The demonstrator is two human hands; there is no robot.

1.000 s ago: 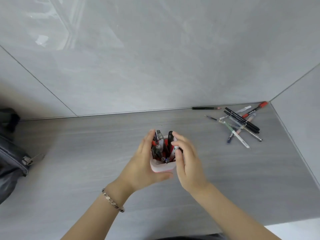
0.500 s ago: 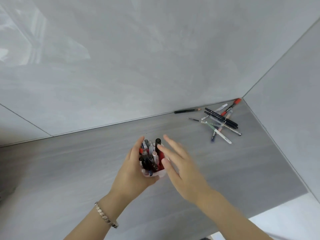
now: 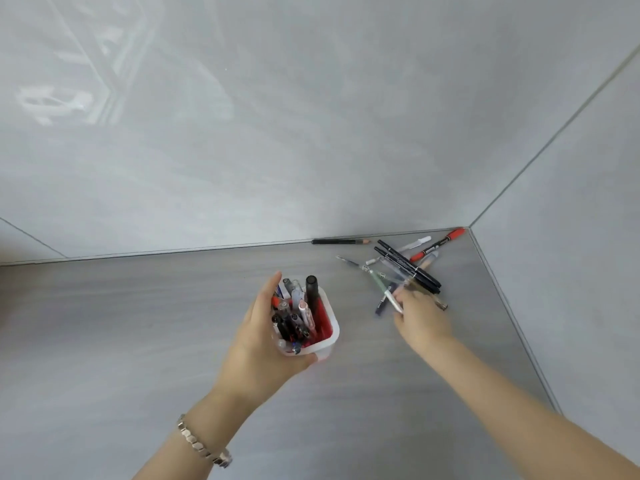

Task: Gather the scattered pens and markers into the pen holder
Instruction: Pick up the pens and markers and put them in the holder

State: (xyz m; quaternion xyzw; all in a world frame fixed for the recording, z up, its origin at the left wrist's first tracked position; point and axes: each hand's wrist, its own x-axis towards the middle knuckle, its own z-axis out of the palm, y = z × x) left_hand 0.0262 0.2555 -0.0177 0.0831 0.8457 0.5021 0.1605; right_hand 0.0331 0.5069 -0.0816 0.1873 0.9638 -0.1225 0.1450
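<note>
L hand (image 3: 263,344) grip wraps the pen holder (image 3: 327,336); R hand (image 3: 420,315), blurred, grip can't tell, reaches the pen pile (image 3: 405,268). Hasty grab could scatter pens w/ a knock.

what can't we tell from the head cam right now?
- Right hand: motion-blurred at the pile of loose pens; grasp unclear.
- Pen count in that overlapping pile: uncertain.
- Pen holder: near wall covered by the left hand; base unseen.
- Marker labels: too small.
</note>
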